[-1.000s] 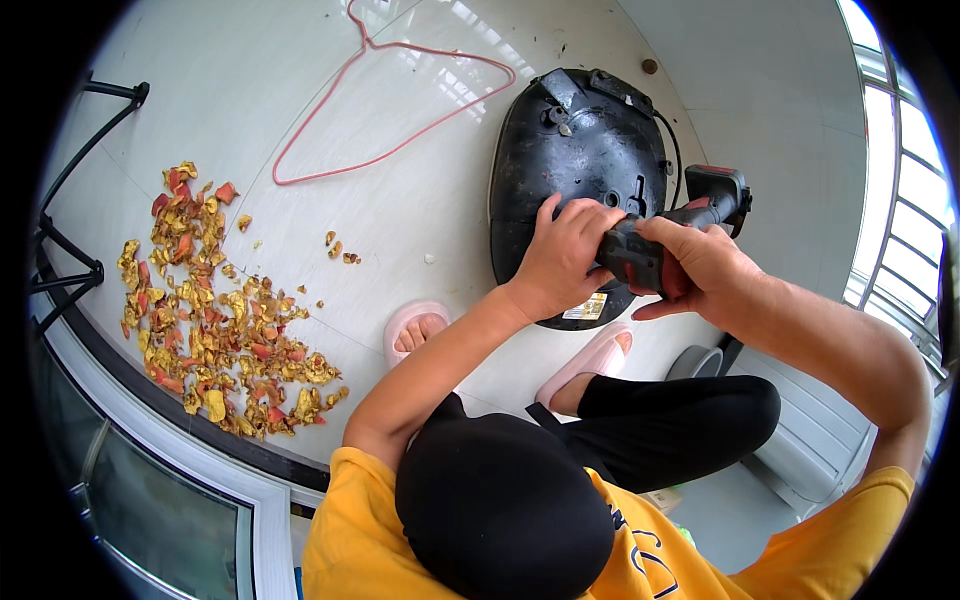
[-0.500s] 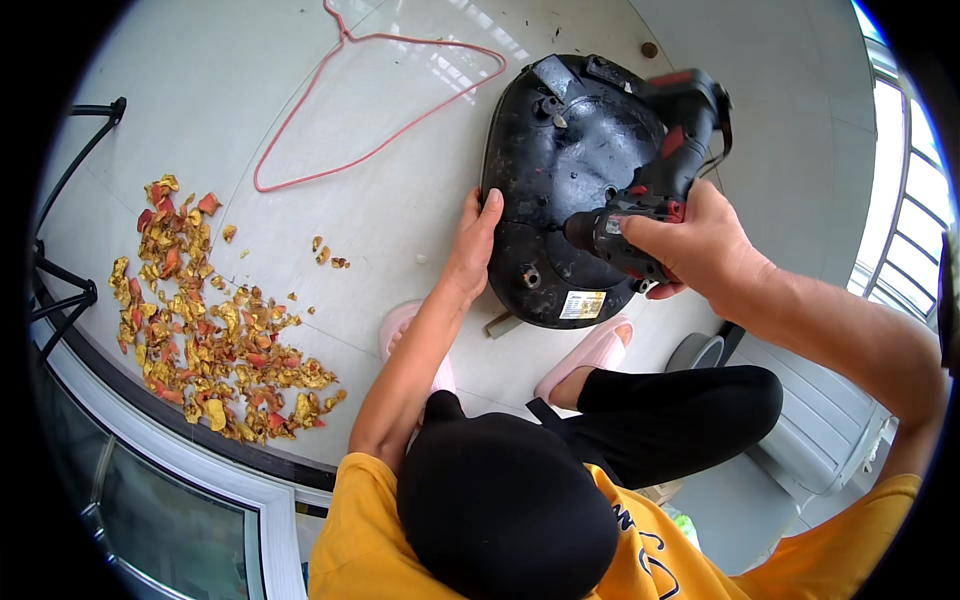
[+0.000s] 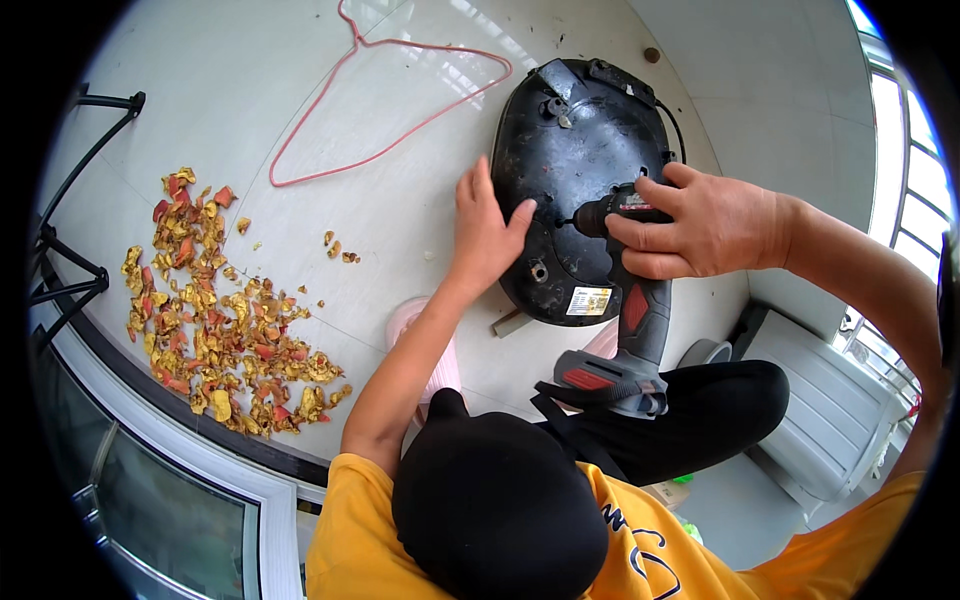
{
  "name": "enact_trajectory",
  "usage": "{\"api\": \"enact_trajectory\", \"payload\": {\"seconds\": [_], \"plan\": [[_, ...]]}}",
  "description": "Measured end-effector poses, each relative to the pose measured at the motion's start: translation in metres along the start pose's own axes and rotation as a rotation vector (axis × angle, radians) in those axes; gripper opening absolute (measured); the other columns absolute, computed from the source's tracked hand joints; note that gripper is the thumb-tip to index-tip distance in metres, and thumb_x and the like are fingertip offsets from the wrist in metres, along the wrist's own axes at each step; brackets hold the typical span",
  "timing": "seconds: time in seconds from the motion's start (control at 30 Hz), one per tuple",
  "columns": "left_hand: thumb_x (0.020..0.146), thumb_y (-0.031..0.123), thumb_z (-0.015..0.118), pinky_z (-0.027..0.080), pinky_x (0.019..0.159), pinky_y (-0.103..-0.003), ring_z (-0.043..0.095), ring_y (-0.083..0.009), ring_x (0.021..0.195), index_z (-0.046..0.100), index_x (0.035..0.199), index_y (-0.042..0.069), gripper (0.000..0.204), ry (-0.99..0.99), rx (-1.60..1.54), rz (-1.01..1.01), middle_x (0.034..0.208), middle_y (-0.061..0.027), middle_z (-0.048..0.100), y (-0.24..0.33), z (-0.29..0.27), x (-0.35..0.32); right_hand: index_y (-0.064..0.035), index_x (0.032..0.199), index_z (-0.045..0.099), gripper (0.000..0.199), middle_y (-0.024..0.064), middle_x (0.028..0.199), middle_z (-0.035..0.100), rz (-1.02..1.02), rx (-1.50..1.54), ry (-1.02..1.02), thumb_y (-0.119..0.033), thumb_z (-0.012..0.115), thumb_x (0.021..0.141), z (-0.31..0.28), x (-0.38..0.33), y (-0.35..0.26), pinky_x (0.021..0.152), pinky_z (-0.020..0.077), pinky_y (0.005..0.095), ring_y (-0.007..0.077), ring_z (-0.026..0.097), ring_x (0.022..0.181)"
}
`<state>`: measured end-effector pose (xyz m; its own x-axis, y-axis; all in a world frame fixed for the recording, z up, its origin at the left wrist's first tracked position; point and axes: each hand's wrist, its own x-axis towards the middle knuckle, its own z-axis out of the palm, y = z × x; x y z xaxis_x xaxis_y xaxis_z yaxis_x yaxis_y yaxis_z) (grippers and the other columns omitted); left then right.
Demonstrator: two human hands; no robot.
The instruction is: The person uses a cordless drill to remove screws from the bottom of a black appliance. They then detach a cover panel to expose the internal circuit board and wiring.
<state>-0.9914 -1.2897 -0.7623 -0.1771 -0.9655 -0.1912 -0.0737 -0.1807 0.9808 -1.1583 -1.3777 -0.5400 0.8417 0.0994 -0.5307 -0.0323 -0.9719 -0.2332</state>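
Note:
A black, rounded appliance housing (image 3: 575, 140) lies on the floor, its shiny, worn face up, with a white-and-yellow label near its close end. My right hand (image 3: 705, 222) grips the body of a black-and-red cordless drill (image 3: 640, 320) from above and the right. The drill's nose points left at a hole near the middle of the housing; I cannot tell whether the bit sits in it. Its handle and battery hang toward my right knee. My left hand (image 3: 487, 230) is open at the housing's left edge, thumb apart and over the rim.
A pink wire hanger (image 3: 440, 113) lies beyond my left hand. Dried yellow and red peel pieces (image 3: 225, 330) are spread on the floor at left, beside a black metal frame (image 3: 75, 275). A light grey ribbed box (image 3: 825, 380) stands at right by the wall.
The drill has swung round, so its handle now points toward me instead of away. My right hand has shifted onto its body, and my left hand's fingers have spread at the housing's edge.

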Motion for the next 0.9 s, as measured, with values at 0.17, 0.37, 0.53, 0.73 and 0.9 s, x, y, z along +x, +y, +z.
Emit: {"api": "enact_trajectory", "payload": {"seconds": [0.17,0.37,0.53,0.73,0.9], "plan": [[0.065,0.003,0.064,0.028,0.106,-0.044,0.036,-0.0354,0.127,0.042,0.132,0.006,0.07,-0.316,0.202,0.516,0.132,-0.0154,0.042,0.043,0.003,-0.004,-0.0155,0.118,0.042,0.057,0.0085,0.119,0.05,0.12,0.034,0.002,-0.01,0.075,0.072,-0.003,0.01,-0.007,0.067,0.0474,0.0338,0.0252,0.055,0.091],[0.067,0.002,0.067,0.034,0.096,-0.043,0.057,-0.0277,0.102,0.048,0.117,0.006,0.054,-0.228,0.104,0.606,0.106,-0.01,0.061,0.028,0.015,0.001,-0.0133,0.132,0.035,0.081,0.0144,0.129,0.044,0.352,0.231,0.021,-0.019,0.082,0.066,-0.033,0.021,-0.027,0.088,0.0469,0.039,0.0307,0.049,0.114],[0.069,0.003,0.066,0.033,0.1,-0.047,0.058,-0.0268,0.101,0.049,0.117,0.007,0.05,-0.191,0.156,0.575,0.106,-0.0092,0.061,0.029,0.01,-0.012,0.0027,0.136,0.03,0.096,0.0267,0.127,0.043,1.515,0.896,0.151,-0.057,0.07,0.072,-0.044,0.026,-0.049,0.095,0.0453,0.0503,0.0368,0.046,0.122],[0.063,-0.005,0.065,0.027,0.106,-0.051,0.054,-0.0287,0.11,0.048,0.123,0.007,0.063,-0.14,0.202,0.572,0.114,-0.0088,0.059,0.032,0.014,-0.014,0.0063,0.102,0.054,0.068,0.0221,0.103,0.058,1.784,1.768,0.239,-0.051,0.073,0.07,-0.042,0.048,-0.059,0.063,0.0586,0.0387,0.0261,0.065,0.083],[0.065,0.0,0.068,0.026,0.106,-0.053,0.05,-0.0289,0.114,0.049,0.123,0.006,0.062,-0.137,0.229,0.57,0.117,-0.0085,0.057,0.038,0.016,-0.015,0.0081,0.111,0.042,0.053,0.0167,0.088,0.06,1.935,1.479,0.393,-0.021,0.069,0.075,-0.034,0.062,-0.064,0.051,0.0583,0.0355,0.022,0.067,0.079]]}}
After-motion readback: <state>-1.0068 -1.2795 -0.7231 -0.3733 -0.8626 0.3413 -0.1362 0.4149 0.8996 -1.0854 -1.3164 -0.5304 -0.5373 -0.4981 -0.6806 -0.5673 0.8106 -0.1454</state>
